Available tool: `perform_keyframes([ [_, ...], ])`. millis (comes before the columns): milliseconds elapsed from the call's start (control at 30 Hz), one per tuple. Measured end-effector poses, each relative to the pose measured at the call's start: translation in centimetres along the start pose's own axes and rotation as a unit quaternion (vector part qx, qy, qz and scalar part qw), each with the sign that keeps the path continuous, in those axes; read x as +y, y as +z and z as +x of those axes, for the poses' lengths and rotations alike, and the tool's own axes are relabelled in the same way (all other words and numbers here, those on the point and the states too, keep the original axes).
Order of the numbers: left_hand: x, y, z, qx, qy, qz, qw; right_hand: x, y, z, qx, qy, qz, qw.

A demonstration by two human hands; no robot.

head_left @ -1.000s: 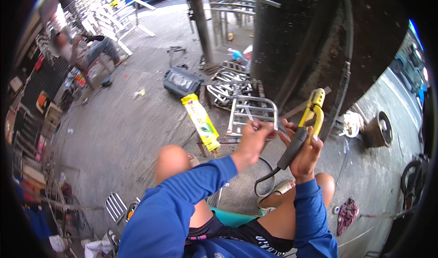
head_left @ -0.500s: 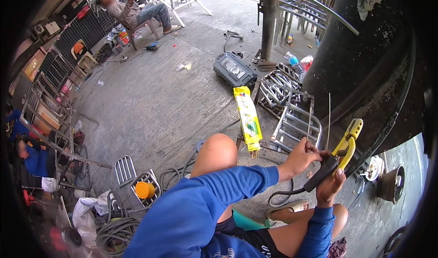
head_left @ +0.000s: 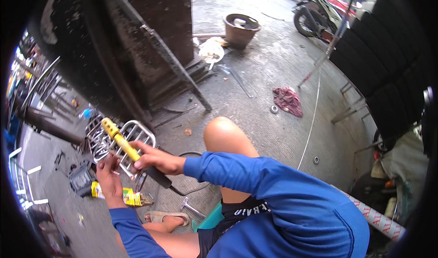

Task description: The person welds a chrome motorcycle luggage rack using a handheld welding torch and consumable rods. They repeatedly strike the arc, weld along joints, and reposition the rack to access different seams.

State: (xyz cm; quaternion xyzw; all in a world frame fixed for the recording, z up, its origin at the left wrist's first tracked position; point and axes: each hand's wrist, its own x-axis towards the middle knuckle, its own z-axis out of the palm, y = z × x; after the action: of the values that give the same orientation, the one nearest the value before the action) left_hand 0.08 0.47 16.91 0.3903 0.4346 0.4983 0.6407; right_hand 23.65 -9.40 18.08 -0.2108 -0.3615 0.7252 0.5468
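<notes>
Left of the person's raised bare knee, above the rough grey concrete floor (head_left: 255,85), hangs a yellow-and-black welding electrode holder (head_left: 125,146), its yellow head pierced with round holes and its dark sleeve matte and cylindrical. Of the two hands, the right hand (head_left: 157,160) grasps it, fingers and thumb around the shaft; the left hand (head_left: 111,178) is raised just beside it with bent fingers, and whether anything is pinched there I cannot tell. A supple black cable (head_left: 185,193) curves from the handle's lower end. Behind the holder, a shiny tubular metal rack (head_left: 139,132) with rounded corners is partly covered by the right hand, and the jumble of bent metal tubes farther left is hard to separate. Below, a glossy yellow plastic packet (head_left: 132,198) runs behind the left wrist, its middle hidden, near a dark grey hard-shell case (head_left: 82,179). Farther off lie a crumpled maroon cloth (head_left: 288,102) and a brown tapered pot (head_left: 242,34); at upper right, a motorcycle (head_left: 315,21) is partly cut off.
</notes>
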Motion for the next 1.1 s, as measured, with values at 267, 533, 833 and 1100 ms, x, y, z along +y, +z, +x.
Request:
perform_keyframes([
  [267,1.3,-0.1,1.5,0.092,0.136,0.042,0.986,0.7,0.4,1.0,0.060,-0.010,0.000,0.998],
  [533,2.3,-4.3,0.5,0.238,0.262,0.027,0.935,2.3,-0.6,0.4,0.259,0.060,0.093,0.960],
  [833,2.5,-0.4,-0.2,0.255,0.302,0.002,0.919,3.6,1.3,1.0,0.201,0.103,0.077,0.971],
  [1100,2.3,0.7,-1.3,0.183,0.363,0.009,0.914,1.9,0.4,-0.5,0.126,0.164,0.082,0.975],
])
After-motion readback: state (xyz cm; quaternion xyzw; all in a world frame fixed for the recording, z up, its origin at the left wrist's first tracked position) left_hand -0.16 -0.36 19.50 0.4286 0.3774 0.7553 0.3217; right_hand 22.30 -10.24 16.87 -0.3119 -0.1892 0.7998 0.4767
